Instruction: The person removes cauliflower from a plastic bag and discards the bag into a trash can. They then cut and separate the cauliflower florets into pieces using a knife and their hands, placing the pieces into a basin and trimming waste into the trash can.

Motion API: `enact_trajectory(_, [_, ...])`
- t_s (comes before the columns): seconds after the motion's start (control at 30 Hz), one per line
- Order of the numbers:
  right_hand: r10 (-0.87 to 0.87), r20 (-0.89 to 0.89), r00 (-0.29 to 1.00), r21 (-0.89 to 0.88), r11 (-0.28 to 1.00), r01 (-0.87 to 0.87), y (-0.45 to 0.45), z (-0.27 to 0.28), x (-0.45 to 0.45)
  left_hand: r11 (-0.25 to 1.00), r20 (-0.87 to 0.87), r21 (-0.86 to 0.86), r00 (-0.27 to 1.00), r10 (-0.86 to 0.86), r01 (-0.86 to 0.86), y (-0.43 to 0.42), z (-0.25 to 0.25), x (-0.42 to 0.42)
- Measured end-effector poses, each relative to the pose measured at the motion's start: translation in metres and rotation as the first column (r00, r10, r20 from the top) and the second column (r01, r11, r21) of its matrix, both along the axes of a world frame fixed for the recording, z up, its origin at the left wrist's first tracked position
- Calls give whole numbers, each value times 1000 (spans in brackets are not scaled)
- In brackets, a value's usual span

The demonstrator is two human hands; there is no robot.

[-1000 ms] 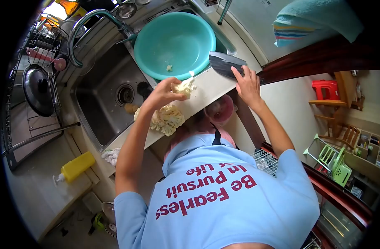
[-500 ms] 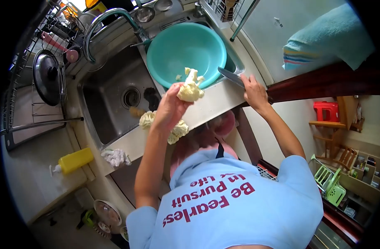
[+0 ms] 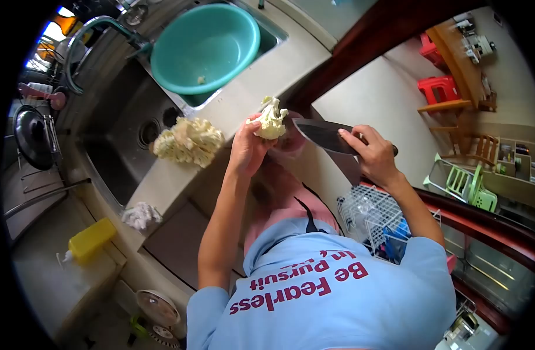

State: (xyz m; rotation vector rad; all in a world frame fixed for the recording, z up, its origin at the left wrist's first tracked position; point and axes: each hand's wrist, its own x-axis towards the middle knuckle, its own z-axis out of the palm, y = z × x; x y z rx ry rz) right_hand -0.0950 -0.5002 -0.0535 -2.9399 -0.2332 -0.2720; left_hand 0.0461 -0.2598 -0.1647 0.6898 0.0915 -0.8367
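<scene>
My left hand (image 3: pixel 249 146) grips a pale cauliflower floret (image 3: pixel 271 121), its cut stem pointing up. To the right, my right hand (image 3: pixel 373 153) is closed round the dark handle of a kitchen knife (image 3: pixel 324 135). The blade points left, and its tip comes close to the floret; whether they touch I cannot tell. A larger cauliflower head (image 3: pixel 188 142) rests on the counter edge beside the sink, left of my left hand. Beyond my hands, a turquoise basin (image 3: pixel 206 44) sits over the sink with a small cauliflower piece (image 3: pixel 201 80) in it.
A steel sink (image 3: pixel 112 143) with a curved faucet (image 3: pixel 75 52) lies to the left. On the counter edge (image 3: pixel 244 96) lies a crumpled whitish cloth (image 3: pixel 142 216). Further left is a yellow bottle (image 3: pixel 92 240). A white wire basket (image 3: pixel 372 216) stands below my right forearm.
The floret in my left hand has moved away from the basin, toward my body. The knife has come nearer my body too, now lying more level. My view has turned and shifted right.
</scene>
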Motion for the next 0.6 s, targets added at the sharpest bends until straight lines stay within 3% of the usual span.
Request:
enact_trajectory(0.1, [-7, -55, 998, 15, 1000, 8, 5, -31, -29, 999, -46, -8, 998, -46, 46, -7, -28, -24])
enact_trajectory(0.23, [-53, -104, 993, 59, 996, 59, 6, -79, -48, 987, -102, 145, 993, -51, 65, -18, -69, -45])
enact_trajectory(0.43, [-130, -223, 966, 221, 958, 180, -14, -238, -61, 944, -151, 322, 988, -20, 69, -63, -235, -54])
enact_trajectory(0.5, [-228, -265, 937, 322, 895, 309, -16, -313, -61, 898, -74, 440, 997, 34, 2, -80, -293, -52])
enact_trajectory(0.57, [-275, -299, 914, 362, 854, 375, -10, -384, -63, 902, -58, 431, 997, 49, -19, -92, -358, -57])
enact_trajectory(0.6, [-318, -373, 872, 358, 817, 451, -4, -413, -59, 821, 252, 560, 967, -40, -112, -94, -395, -56])
